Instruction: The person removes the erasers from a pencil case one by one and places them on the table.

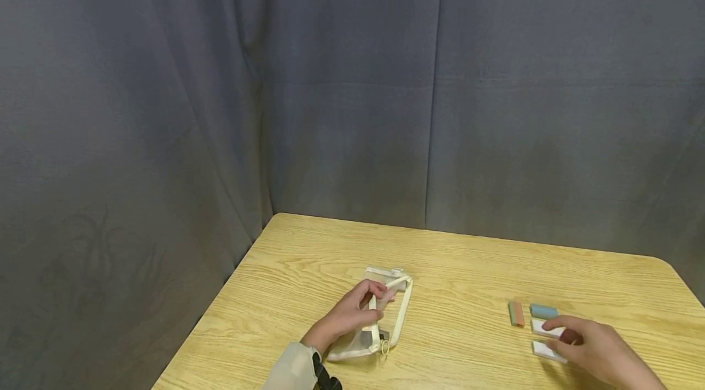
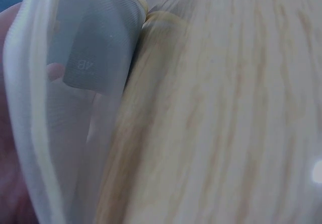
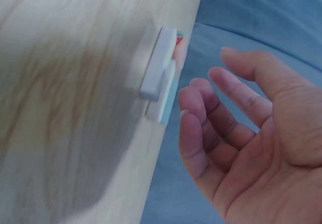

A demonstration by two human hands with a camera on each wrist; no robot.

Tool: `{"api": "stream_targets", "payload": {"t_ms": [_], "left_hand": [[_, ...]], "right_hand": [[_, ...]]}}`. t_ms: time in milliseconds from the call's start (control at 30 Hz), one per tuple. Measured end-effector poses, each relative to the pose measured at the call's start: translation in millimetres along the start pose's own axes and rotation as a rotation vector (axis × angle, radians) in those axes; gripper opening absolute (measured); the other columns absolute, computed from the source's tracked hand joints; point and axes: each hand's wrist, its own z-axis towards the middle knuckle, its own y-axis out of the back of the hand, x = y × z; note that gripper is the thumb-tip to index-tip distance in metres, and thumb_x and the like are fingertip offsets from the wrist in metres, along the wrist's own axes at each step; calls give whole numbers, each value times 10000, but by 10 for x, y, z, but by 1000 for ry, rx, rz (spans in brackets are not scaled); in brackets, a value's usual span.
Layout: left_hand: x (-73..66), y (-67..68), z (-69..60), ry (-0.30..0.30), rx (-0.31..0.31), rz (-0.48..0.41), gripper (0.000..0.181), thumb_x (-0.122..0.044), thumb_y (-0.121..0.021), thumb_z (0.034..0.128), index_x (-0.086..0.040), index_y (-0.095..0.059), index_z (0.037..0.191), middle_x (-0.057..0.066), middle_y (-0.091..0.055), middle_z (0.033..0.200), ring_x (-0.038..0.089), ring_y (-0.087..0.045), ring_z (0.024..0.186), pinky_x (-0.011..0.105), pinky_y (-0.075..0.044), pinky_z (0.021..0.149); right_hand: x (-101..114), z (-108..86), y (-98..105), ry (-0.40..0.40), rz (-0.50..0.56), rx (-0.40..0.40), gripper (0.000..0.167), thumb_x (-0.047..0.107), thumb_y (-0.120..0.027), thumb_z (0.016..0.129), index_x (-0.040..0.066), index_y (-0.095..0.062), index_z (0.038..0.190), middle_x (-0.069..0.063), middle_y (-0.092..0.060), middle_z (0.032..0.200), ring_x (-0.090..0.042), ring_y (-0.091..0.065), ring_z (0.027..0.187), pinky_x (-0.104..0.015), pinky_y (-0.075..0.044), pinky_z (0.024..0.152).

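My left hand (image 1: 349,316) pinches the near-left edge of a see-through mesh pouch (image 1: 352,346) with cream trim, its mouth gaping. Through the mesh in the left wrist view shows a dark block (image 2: 83,63) marked "4B". My right hand (image 1: 597,347) hovers over two white blocks, one farther (image 1: 542,327) and one nearer (image 1: 545,351). In the right wrist view the hand (image 3: 251,133) has bent, spread fingers with nothing between them, apart from the blocks (image 3: 159,65). Beyond the white blocks lies a blue block (image 1: 543,311).
A green and orange block (image 1: 516,313) lies left of the blue and white ones. The wooden table (image 1: 457,286) has a rounded far-left corner. Grey curtains (image 1: 352,102) hang behind it and along its left side.
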Motion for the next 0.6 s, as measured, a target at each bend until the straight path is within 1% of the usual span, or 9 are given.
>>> {"api": "stream_targets", "payload": {"t_ms": [133,267,467,600], "left_hand": [[5,3,3,1,14,-11,306,-110,-640,936,-34,-507,1202,51,-470,1453,265,-403,1446,428,-354,1133],[10,7,1,-3,25,-19,296,-105,-638,942,-39,-508,1199,47,-467,1451,257,-410,1440,436,-345,1139],[13,10,-2,-21,26,-19,309,-102,-654,935,-45,-512,1202,56,-464,1455,266,-404,1443,439,-327,1157],[9,6,-9,-29,24,-16,313,-100,-662,928,-47,-511,1197,60,-462,1459,267,-392,1450,429,-318,1166]], "right_hand": [[103,25,-17,26,16,-14,292,252,-704,953,84,-699,1191,67,-637,808,-16,-482,665,-219,-429,597],[179,46,-33,57,42,-28,307,250,-702,955,72,-693,1204,79,-620,793,-9,-466,663,-217,-415,588],[265,81,-73,147,93,-52,296,229,-719,939,57,-696,1179,105,-629,780,15,-506,649,-213,-434,580],[330,114,-115,185,117,-74,307,224,-734,929,40,-693,1172,117,-627,762,19,-499,626,-212,-420,562]]}}
